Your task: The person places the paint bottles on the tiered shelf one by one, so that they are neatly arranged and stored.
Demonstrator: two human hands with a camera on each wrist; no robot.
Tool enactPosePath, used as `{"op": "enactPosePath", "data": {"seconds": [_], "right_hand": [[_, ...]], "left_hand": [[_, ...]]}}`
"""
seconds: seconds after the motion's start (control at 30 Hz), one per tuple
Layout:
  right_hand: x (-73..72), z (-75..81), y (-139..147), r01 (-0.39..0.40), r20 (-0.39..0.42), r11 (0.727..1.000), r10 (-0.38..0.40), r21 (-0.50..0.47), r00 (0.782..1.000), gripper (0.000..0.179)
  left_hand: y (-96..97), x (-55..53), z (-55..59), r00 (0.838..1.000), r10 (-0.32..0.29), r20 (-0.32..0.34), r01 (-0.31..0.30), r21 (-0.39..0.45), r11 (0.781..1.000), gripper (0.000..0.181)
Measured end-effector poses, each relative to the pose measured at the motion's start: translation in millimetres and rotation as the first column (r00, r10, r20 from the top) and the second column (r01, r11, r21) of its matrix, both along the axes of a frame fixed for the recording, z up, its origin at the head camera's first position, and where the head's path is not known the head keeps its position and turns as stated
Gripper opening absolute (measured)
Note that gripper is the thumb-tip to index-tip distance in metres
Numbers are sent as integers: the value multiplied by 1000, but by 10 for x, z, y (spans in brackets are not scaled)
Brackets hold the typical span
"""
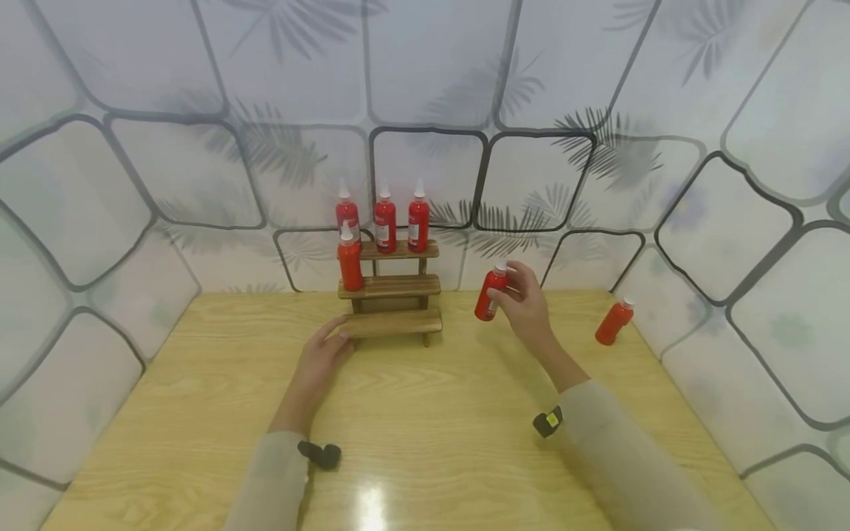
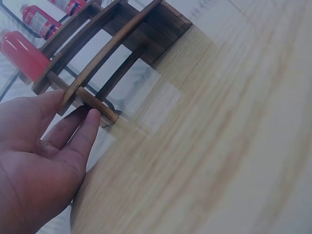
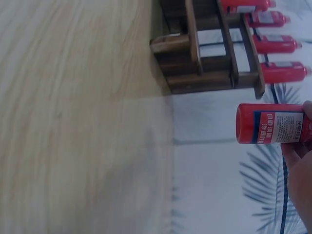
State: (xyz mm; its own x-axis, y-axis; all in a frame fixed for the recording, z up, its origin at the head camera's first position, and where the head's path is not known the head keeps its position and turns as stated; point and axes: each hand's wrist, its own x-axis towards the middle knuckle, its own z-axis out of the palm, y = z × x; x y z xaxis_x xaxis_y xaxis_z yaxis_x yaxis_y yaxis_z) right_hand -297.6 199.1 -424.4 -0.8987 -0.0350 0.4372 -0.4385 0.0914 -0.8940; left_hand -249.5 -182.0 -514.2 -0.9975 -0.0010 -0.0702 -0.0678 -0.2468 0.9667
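A three-tier wooden stand is on the table near the back wall. Three red bottles with white nozzle caps stand on its top tier, among them a middle bottle; another red bottle stands at the left end of the middle tier. My left hand grips the left end of the lowest tier, with thumb and fingers about the plank and leg. In my right hand, a labelled red bottle is held above the table, slightly tilted, to the right of the stand.
One more red bottle is on the table at the far right, close to the side wall. Patterned panels enclose the wood-grain table at the back and both sides.
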Motion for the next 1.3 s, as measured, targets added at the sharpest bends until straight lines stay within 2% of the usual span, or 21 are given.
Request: {"op": "enactPosePath", "data": {"seconds": [0.2,0.43,0.67,0.9,1.1,1.3], "right_hand": [[-78,120,-281,-33,-22,999,33,28,999,57],[-163,214,-640,-107,-20,994,107,-14,994,58],[-216,301,-1016,-133,-41,991,134,25,990,55],[-340,273,-1291,-149,-10,988,149,37,989,55],[-448,191,-1457,-124,-46,990,127,62,991,54],[-503,180,-1644,-84,-74,990,93,112,993,55]], "left_hand": [[0,0,-8,1000,-14,4,15,-11,1000,51],[7,3,16,1000,-9,-4,9,-23,1000,50],[-1,8,4,1000,-6,-8,5,-39,999,50],[-6,7,-6,1000,-7,-7,7,-43,999,51],[-6,15,-3,1000,-11,-13,10,-45,999,50],[-4,4,4,1000,-9,-16,8,-29,1000,50]]}}
